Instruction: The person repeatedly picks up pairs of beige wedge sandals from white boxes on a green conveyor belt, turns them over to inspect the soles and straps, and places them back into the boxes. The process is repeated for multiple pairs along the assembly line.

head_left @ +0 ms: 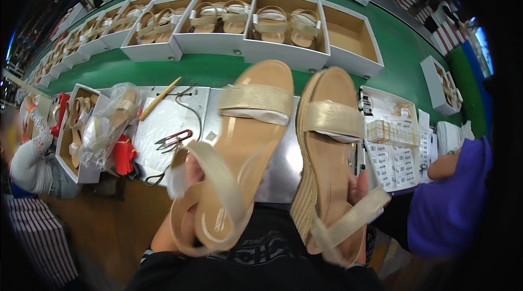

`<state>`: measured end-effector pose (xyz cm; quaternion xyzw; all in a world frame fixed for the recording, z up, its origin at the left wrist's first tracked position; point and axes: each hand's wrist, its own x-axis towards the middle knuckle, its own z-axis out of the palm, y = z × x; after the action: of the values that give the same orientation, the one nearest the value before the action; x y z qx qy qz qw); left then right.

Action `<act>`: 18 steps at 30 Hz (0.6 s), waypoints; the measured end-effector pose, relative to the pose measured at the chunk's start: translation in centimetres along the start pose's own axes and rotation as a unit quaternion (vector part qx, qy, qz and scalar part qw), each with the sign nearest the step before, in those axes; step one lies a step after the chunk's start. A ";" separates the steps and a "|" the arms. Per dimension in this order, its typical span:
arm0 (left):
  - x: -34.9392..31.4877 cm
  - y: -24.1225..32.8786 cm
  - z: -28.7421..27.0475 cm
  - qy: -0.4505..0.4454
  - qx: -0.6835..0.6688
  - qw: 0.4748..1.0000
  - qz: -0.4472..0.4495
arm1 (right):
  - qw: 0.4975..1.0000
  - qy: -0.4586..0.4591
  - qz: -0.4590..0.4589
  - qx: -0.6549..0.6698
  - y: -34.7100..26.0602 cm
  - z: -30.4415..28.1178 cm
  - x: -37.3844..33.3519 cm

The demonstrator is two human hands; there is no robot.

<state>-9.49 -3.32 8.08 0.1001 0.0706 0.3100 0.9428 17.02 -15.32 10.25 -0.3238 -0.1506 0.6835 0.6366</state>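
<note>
Two gold-strapped wedge sandals with tan insoles are held up side by side in front of me, toes pointing away. My left hand point(194, 170) grips the left sandal point(239, 146) near its heel, fingers partly hidden behind the ankle strap. The right sandal point(330, 163) tilts so that its woven wedge side shows; my right hand point(358, 186) is closed around its heel end, mostly covered by the sole and strap. White padding shows under both toe straps. Below them lies a shiny metal work surface point(284, 174).
Open white boxes of sandals point(211, 43) line the green table; one box point(348, 32) at the right end holds no sandals. Nearer left are thread snips point(175, 139), a wooden stick point(159, 98) and bagged sandals point(109, 127). A label tray point(393, 168) sits right, beside a co-worker's purple sleeve point(449, 204).
</note>
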 end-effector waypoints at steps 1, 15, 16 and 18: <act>-0.1 0.0 -0.5 0.033 0.060 0.997 0.030 | 0.995 0.015 -0.078 0.057 -0.3 1.4 -0.6; 1.5 2.6 0.6 0.122 0.585 0.797 0.088 | 0.842 0.052 -0.094 -0.528 -2.8 -0.6 2.3; 1.6 2.6 0.5 0.114 0.591 0.792 0.099 | 0.835 0.046 -0.094 -0.540 -3.1 -0.2 2.1; 1.9 2.9 1.2 0.111 0.627 0.765 0.102 | 0.839 0.050 -0.111 -0.530 -3.2 -0.5 2.0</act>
<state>-9.41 -0.09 9.82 0.6404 0.3423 0.3000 0.6187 19.91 -13.07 11.36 -0.6269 -0.4926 0.4070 0.4458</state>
